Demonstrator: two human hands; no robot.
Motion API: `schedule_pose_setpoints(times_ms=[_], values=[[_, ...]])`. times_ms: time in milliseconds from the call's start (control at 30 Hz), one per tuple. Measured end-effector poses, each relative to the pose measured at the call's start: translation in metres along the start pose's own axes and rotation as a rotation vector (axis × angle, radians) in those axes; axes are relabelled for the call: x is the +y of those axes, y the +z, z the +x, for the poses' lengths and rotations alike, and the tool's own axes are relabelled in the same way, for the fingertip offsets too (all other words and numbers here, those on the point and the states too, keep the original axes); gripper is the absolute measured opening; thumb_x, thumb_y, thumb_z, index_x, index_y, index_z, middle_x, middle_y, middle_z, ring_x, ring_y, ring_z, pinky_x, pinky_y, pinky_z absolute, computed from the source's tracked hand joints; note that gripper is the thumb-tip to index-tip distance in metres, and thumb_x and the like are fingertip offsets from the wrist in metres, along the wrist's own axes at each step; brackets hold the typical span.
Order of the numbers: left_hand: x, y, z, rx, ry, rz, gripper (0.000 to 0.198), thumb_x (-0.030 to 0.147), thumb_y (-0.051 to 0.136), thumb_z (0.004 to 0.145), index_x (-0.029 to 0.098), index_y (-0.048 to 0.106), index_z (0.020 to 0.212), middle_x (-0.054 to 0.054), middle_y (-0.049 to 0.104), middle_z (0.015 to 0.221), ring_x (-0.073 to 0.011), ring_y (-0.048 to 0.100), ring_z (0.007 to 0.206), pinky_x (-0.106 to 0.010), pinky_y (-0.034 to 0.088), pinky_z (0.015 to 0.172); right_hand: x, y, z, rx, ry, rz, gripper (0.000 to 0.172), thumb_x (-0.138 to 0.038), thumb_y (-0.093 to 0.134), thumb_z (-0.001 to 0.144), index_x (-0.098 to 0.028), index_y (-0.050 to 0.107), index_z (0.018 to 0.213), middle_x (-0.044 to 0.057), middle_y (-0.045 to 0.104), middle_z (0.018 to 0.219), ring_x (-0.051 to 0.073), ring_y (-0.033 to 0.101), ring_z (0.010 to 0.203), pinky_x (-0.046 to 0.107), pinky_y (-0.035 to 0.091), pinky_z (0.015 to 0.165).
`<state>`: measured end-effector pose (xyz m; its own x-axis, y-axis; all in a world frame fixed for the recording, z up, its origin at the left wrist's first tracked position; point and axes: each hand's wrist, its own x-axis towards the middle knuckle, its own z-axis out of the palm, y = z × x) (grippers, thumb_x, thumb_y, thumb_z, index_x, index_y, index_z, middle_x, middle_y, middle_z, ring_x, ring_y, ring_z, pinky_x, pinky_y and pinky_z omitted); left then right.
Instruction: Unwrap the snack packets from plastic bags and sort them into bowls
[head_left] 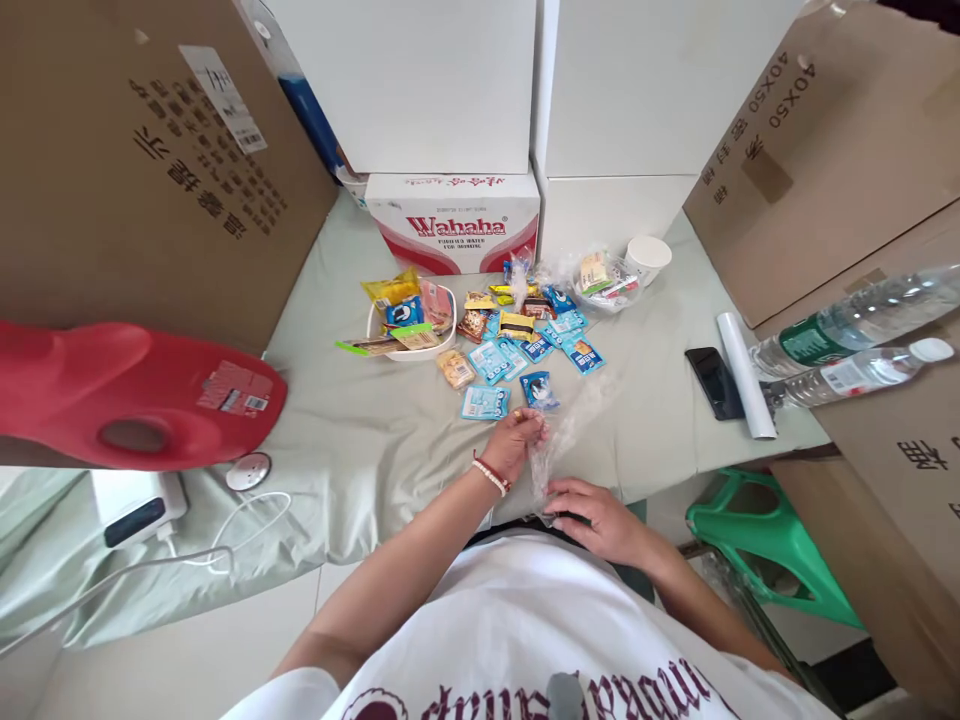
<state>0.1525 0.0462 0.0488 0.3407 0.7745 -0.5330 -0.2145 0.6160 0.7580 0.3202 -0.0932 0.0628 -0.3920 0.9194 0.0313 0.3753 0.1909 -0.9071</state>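
Observation:
A clear plastic bag (559,440) lies slantwise near the front of the cloth-covered table. My left hand (516,440), wearing a beaded bracelet, pinches the bag's left edge. Fingers of my right hand (589,515) close on its lower end by the table edge. Just beyond my left hand are a dark blue snack packet (538,390) and a light blue packet (486,402). More small packets lie farther back, among them a yellow one (517,326) and a tan one (455,368).
A white basket (417,354) of snacks stands left, a filled clear bag (607,290) and paper cup (648,260) back right. A phone (714,382), white roll (746,375) and bottles (862,372) lie right. A red jug-like container (180,395) and cardboard box (150,150) flank the left side.

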Motion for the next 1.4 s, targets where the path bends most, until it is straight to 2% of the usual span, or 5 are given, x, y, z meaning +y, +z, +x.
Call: schedule_pose_setpoints(times_ms=[233, 733, 1033, 1267, 1400], values=[[-0.001, -0.016, -0.029, 0.24, 0.4, 0.161, 0.03, 0.048, 0.069, 0.088, 0.024, 0.051, 0.095, 0.007, 0.063, 0.075, -0.0082, 0.056, 0.054, -0.023, 0.042, 0.058, 0.011, -0.031, 0.049, 0.522, 0.609, 0.573, 0.072, -0.072, 0.064, 0.087, -0.024, 0.057, 0.139, 0.014, 0.071, 0.115, 0.026, 0.072, 0.092, 0.032, 0.06, 0.059], [0.016, -0.149, -0.033, 0.732, 0.377, 0.524, 0.03, 0.055, 0.053, 0.092, 0.027, 0.043, 0.086, 0.009, 0.044, 0.056, -0.0152, 0.047, 0.044, -0.027, 0.039, 0.048, 0.034, 0.003, 0.127, 0.43, 0.638, 0.826, 0.051, -0.044, 0.097, 0.052, -0.018, 0.072, 0.088, -0.002, 0.067, 0.071, 0.012, 0.062, 0.064, 0.023, 0.054, 0.057], [0.012, -0.155, -0.045, 0.776, 0.572, 0.775, 0.036, 0.047, 0.067, 0.083, 0.023, 0.059, 0.108, -0.006, 0.066, 0.091, -0.0244, 0.064, 0.086, -0.039, 0.052, 0.084, 0.034, -0.013, 0.103, 0.458, 0.654, 0.695, 0.05, -0.048, 0.096, 0.058, -0.02, 0.071, 0.091, -0.002, 0.066, 0.077, 0.012, 0.062, 0.065, 0.025, 0.056, 0.06], [0.007, -0.14, -0.051, 0.174, 0.775, 1.362, 0.024, 0.04, 0.057, 0.097, 0.03, 0.075, 0.109, -0.01, 0.075, 0.118, -0.0321, 0.058, 0.135, -0.063, 0.016, 0.127, 0.033, -0.006, 0.087, 0.466, 0.594, 0.496, 0.052, -0.059, 0.087, 0.066, -0.022, 0.068, 0.099, 0.001, 0.07, 0.079, 0.019, 0.066, 0.072, 0.034, 0.06, 0.071], [0.015, -0.151, -0.045, -0.041, 0.603, 1.548, 0.072, 0.066, 0.065, 0.088, 0.029, 0.056, 0.149, -0.016, 0.054, 0.158, -0.0404, 0.038, 0.153, -0.075, -0.014, 0.12, 0.039, -0.016, 0.07, 0.519, 0.598, 0.465, 0.049, -0.057, 0.086, 0.067, -0.024, 0.069, 0.098, 0.002, 0.071, 0.082, 0.019, 0.066, 0.072, 0.034, 0.059, 0.069]])
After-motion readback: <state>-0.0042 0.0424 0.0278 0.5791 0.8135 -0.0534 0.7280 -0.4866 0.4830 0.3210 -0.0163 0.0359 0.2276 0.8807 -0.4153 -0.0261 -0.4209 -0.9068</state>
